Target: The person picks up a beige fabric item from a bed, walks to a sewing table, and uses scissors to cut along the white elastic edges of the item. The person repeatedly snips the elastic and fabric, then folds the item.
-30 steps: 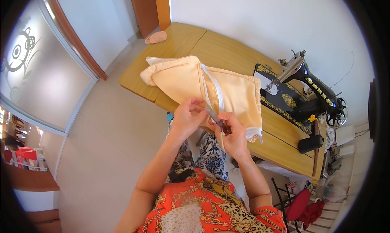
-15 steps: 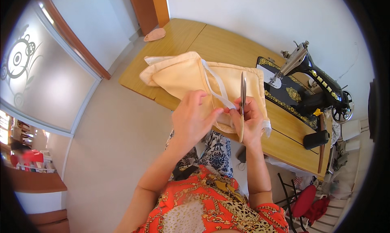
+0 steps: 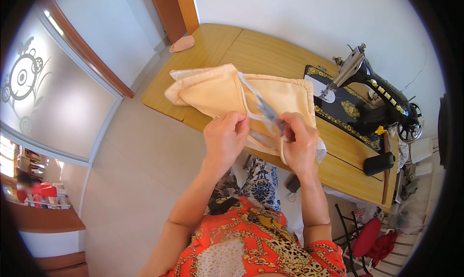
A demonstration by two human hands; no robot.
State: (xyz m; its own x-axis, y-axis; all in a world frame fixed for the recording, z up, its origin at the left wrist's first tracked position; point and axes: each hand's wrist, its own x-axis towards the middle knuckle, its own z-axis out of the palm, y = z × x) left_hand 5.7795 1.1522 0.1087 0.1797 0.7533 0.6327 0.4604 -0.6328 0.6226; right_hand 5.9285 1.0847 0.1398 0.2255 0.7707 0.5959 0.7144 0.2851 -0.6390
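Observation:
A pale yellow fabric piece [image 3: 208, 86] with piped edges lies folded across the front of the wooden table. Along its middle runs a loose white strip [image 3: 250, 87]. My left hand [image 3: 226, 134] is closed in a pinch on the fabric's near edge, beside the lower end of the strip. In my right hand [image 3: 299, 140] is a pair of scissors [image 3: 271, 116], blurred by motion, its blades pointing up and left over the cloth near the strip. Whether the blades touch the strip I cannot tell.
A black sewing machine [image 3: 386, 95] with gold decoration stands on the table [image 3: 217, 45] at the right. Next to it is a black thread cone [image 3: 379, 164]. A pink item [image 3: 182, 44] lies by the table's far left corner. A red-seated stool [image 3: 366, 237] stands at lower right.
The scissors have swung from upright to leaning left, toward the strip. My left hand has gone from spread fingers to a pinch at the fabric's edge. My right hand has shifted slightly.

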